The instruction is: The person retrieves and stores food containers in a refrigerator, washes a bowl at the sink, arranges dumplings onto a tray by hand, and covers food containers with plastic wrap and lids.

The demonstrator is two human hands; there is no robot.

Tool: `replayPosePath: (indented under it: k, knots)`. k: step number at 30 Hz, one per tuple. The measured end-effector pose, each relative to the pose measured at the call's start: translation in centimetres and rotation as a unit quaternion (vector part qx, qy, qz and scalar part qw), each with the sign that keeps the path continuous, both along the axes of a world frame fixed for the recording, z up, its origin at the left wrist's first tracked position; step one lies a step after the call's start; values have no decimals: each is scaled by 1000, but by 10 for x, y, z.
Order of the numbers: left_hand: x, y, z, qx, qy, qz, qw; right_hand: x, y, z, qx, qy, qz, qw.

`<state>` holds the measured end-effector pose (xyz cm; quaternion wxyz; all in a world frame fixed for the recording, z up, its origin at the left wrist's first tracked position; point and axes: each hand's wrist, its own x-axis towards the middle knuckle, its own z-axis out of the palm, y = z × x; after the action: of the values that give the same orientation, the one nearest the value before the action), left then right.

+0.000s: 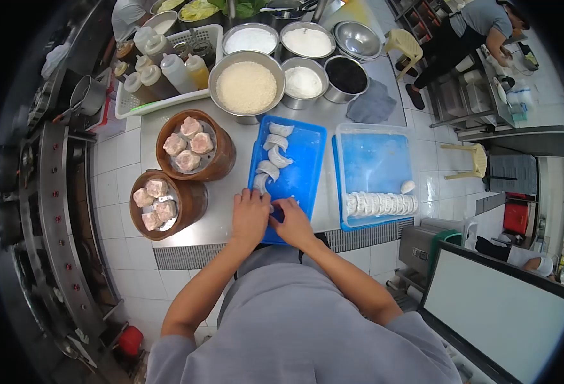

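Observation:
Over the near end of a blue tray (303, 163), my left hand (251, 216) and my right hand (292, 222) meet with their fingers bent inward. A small white dough-like piece (272, 208) shows between the fingertips, mostly covered by them. Just beyond my left fingertips lies a pale crescent dumpling (261, 184); several more run up the tray's left side. To the right, a clear plastic container (376, 157) rests on another blue tray. It holds a tight row of pleated dumplings (382, 204) and a lone dumpling (408, 186) above the row.
Two bamboo steamers (227, 150) (197, 205) with pink dumplings stand left. Behind are a bowl of pale crumbs (246, 86), bowls of white powder (303, 82), a dark-filled bowl (346, 77), a grey cloth (371, 102) and a bottle basket (128, 107). Another person (480, 25) works far right.

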<state>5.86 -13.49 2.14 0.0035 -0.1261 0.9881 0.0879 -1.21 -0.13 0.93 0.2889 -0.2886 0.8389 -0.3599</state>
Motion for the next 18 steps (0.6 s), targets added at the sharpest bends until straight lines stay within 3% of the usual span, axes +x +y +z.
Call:
replayPosePath:
  k: [3,8,13,18]
  knots:
    - [5,-2,-4,-12,-7,-31,999,4,2,0,-17,-39,-25,999]
    - [2,-7,-14,13,42,-75,996,7,3,-16,-87,9,-62,994]
    - [-1,-14,-6,-15,40,-123,991,2,2,1,-45,-14,-79,996]
    - [4,-28,18,82,-43,-158,983,-6,9,14,-69,-31,-76,994]
